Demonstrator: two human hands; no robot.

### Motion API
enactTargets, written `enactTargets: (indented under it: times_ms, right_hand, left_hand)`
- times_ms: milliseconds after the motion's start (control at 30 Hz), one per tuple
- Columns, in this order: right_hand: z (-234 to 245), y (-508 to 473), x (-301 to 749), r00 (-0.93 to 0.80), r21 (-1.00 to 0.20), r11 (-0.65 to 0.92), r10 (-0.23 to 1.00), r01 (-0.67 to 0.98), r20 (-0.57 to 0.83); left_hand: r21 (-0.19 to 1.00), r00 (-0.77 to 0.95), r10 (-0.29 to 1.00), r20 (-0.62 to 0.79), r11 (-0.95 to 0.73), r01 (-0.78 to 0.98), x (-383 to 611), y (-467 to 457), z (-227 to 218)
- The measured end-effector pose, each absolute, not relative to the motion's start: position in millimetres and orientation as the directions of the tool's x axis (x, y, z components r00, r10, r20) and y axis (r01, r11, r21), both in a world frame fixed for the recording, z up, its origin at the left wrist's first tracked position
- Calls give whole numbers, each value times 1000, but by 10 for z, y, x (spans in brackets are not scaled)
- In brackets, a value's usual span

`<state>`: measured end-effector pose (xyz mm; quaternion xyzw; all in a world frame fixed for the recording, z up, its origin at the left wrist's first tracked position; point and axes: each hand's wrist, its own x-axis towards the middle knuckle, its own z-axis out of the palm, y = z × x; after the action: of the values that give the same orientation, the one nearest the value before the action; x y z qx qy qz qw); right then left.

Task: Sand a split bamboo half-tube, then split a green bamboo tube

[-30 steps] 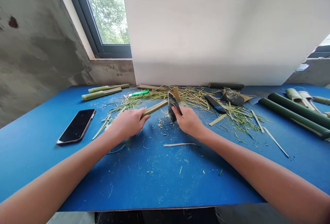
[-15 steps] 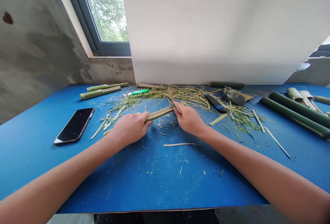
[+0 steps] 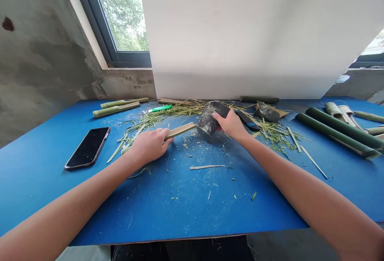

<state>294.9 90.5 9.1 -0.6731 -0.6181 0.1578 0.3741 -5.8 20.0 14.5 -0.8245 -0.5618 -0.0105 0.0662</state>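
Observation:
My left hand (image 3: 150,144) is closed around a split bamboo strip (image 3: 181,130), whose pale cut end points right, over the table. My right hand (image 3: 230,126) pinches a dark piece of sandpaper (image 3: 209,120) with pale dust on its grit face. The sandpaper is just right of the strip's end; whether they touch I cannot tell. Below them, fine dust and a thin bamboo sliver (image 3: 207,167) lie on the blue table (image 3: 192,209).
Bamboo shavings (image 3: 162,117) heap along the back, with a green utility knife (image 3: 161,108) among them. A phone (image 3: 87,147) lies left. Split bamboo pieces (image 3: 117,109) are behind it. More sandpaper (image 3: 266,111) and dark green bamboo tubes (image 3: 337,136) lie right.
The sandpaper has come away from around the strip's end and turned, so its dark, dusty face shows. My right hand has moved right; my left hand has shifted slightly left with the strip.

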Motion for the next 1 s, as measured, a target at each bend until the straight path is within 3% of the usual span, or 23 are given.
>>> enactTargets:
  times_ms: [200, 433, 467, 500, 533, 600, 667, 733, 767, 800, 900, 933, 1000]
  right_hand:
    - [418, 929, 3366, 301, -375, -163, 889, 913, 346]
    - [438, 514, 3314, 97, -659, 34, 982, 751, 161]
    - [417, 404, 3239, 30, -729, 69, 992, 681, 122]
    - [394, 295, 3155, -121, -911, 69, 992, 406, 21]
    - [373, 195, 3064, -231, -990, -11, 972, 142, -44]
    - [336, 36, 2863, -338, -968, -171, 936, -185, -101]
    - [323, -53, 2632, -337, -938, -194, 937, -286, -91]
    - [354, -76, 2381, -295, -958, -65, 955, -280, 22]
    - [389, -66, 2260, -278, -960, -14, 958, -281, 68]
    - [436, -43, 2150, -262, -958, 31, 959, -285, 109]
    - [599, 103, 1953, -174, -937, 225, 945, -266, 276]
    - [644, 174, 1941, -120, -923, 332, 926, -195, 358]
    - [708, 331, 1978, -56, -859, 512, 858, 11, 511]
  left_hand:
    - [-114, 393, 919, 40, -387, 915, -85, 214, 149]
    - [-116, 496, 860, 119, -484, 867, -98, 201, 182]
    - [-135, 510, 845, 162, -493, 859, -94, 182, 199]
    - [-150, 520, 826, 219, -498, 854, -76, 140, 223]
    - [-156, 525, 802, 285, -501, 851, -39, 75, 252]
    - [-142, 545, 727, 419, -540, 829, 102, -116, 328]
    - [-121, 603, 598, 527, -650, 750, 319, -304, 423]
    - [-106, 742, 415, 527, -834, 542, 565, -358, 543]
    - [-47, 781, 369, 504, -891, 452, 682, -308, 613]
    - [64, 719, 421, 553, -882, 467, 788, -207, 689]
    - [577, 363, 767, 530, -639, 508, 1028, 216, 918]
    - [701, 260, 848, 463, -529, 478, 1086, 321, 981]
    - [812, 190, 913, 360, -407, 417, 1178, 385, 1057]
